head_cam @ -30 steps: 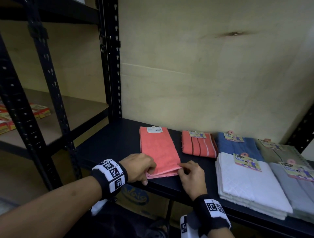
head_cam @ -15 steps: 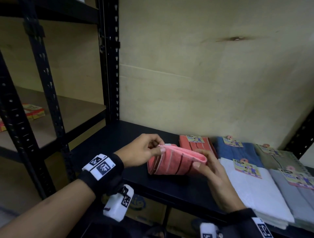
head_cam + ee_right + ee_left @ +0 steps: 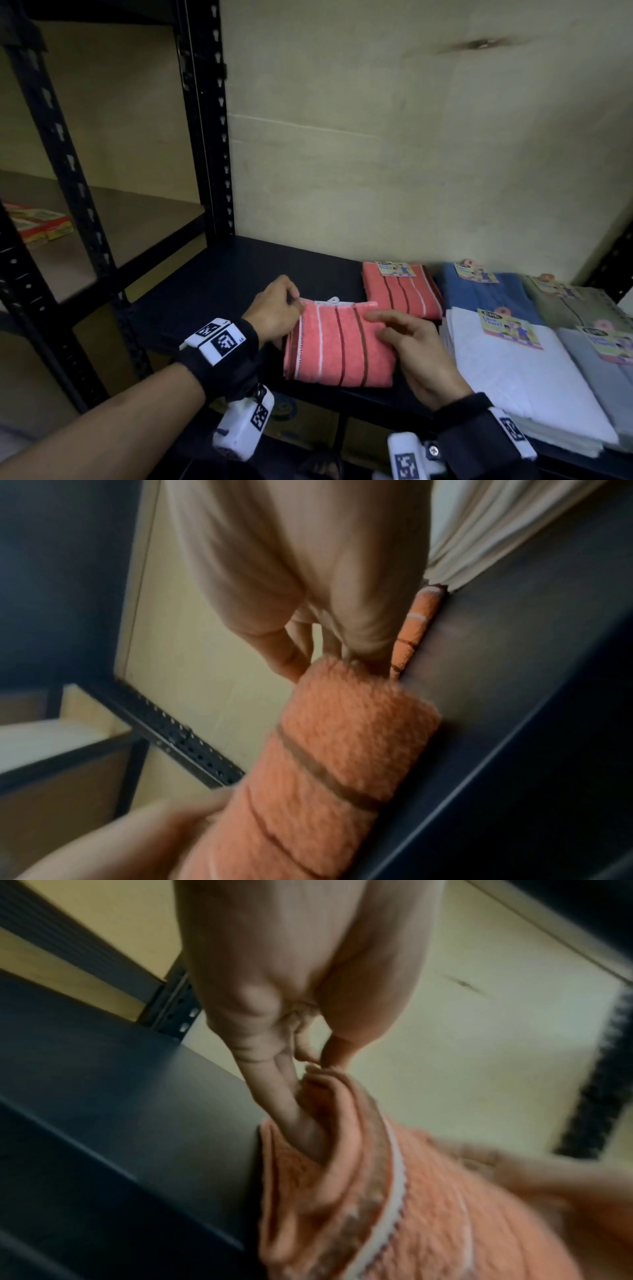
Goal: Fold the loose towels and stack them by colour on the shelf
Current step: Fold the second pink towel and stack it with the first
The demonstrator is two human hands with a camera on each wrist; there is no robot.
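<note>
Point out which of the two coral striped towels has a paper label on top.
The back coral towel, lying against the wall beside the blue towel, shows a label; the front coral towel between the hands shows none.

Towel (image 3: 337,346) now flipped, stripes up.
</note>
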